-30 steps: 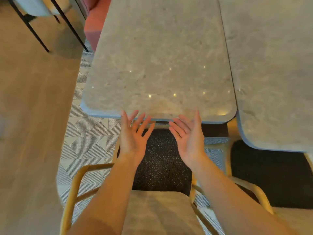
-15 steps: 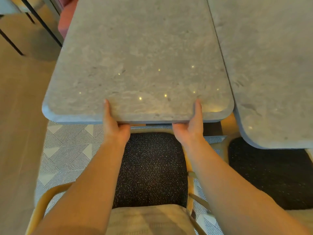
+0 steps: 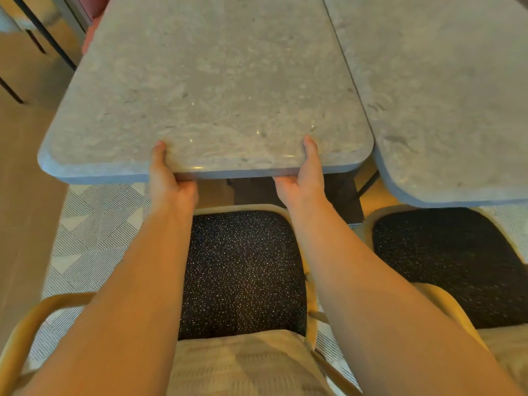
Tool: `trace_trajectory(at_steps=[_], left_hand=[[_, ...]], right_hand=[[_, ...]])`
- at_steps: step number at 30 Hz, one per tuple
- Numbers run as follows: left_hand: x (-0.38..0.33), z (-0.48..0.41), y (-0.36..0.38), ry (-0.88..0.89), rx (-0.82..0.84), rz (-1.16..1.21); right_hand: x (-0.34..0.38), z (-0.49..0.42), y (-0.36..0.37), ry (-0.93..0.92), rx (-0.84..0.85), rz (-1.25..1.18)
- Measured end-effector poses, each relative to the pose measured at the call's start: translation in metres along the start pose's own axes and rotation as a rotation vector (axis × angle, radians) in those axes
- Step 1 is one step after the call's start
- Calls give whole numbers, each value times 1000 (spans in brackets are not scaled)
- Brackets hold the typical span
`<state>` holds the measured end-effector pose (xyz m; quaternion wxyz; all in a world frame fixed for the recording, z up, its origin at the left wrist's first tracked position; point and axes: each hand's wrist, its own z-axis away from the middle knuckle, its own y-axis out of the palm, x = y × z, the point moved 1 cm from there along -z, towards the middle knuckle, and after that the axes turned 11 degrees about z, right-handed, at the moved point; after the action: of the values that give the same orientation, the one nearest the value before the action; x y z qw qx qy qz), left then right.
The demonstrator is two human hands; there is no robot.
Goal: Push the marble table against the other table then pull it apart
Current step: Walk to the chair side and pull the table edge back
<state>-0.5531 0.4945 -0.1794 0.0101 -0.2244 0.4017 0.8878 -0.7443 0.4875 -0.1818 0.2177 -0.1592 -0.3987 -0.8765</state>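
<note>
Grip unchanged: both hands (image 3: 303,181) clamp marble table (image 3: 205,90) edge; view closer.

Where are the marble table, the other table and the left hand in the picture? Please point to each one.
marble table (image 3: 217,90): head view, middle of its bare top.
other table (image 3: 445,90): head view, bare top, on the right.
left hand (image 3: 168,181): head view, back of the hand at the near table edge.
</note>
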Motion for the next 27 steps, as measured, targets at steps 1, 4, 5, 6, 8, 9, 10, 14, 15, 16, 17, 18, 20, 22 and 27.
trace_trajectory(at_steps=[1,4,5,6,8,9,10,14,15,16,17,18,20,22,27], left_hand=[[1,2,-2,3,-2,2],[-1,9,-10,20,2,10],[-1,12,-13,19,15,14],[-2,15,-16,16,24,17],[-3,20,-21,9,40,13],[-3,22,-23,6,47,9],[-4,25,-24,4,46,7],[-5,31,-33,1,43,4],[-5,33,-35,-6,45,6],[-5,35,-37,-9,41,10],[-5,37,-38,-10,36,12],[-5,39,-40,-9,31,11],[-6,44,-41,1,12,10],[-7,49,-44,1,-1,-2],[-8,58,-53,-3,-31,10]], right_hand=[[0,1,-2,-1,6,-3],[-3,6,-10,4,29,1],[-4,9,-13,7,35,3],[-6,12,-16,9,36,1],[-7,17,-20,11,34,0],[-7,20,-23,11,32,3],[-8,23,-25,12,30,7],[-10,32,-33,17,36,14],[-10,34,-34,18,30,14],[-10,36,-36,20,21,16],[-11,38,-37,22,15,17],[-11,39,-39,25,13,18],[-13,42,-42,27,8,19],[-14,46,-46,32,-4,25],[-17,54,-56,37,-18,32]])
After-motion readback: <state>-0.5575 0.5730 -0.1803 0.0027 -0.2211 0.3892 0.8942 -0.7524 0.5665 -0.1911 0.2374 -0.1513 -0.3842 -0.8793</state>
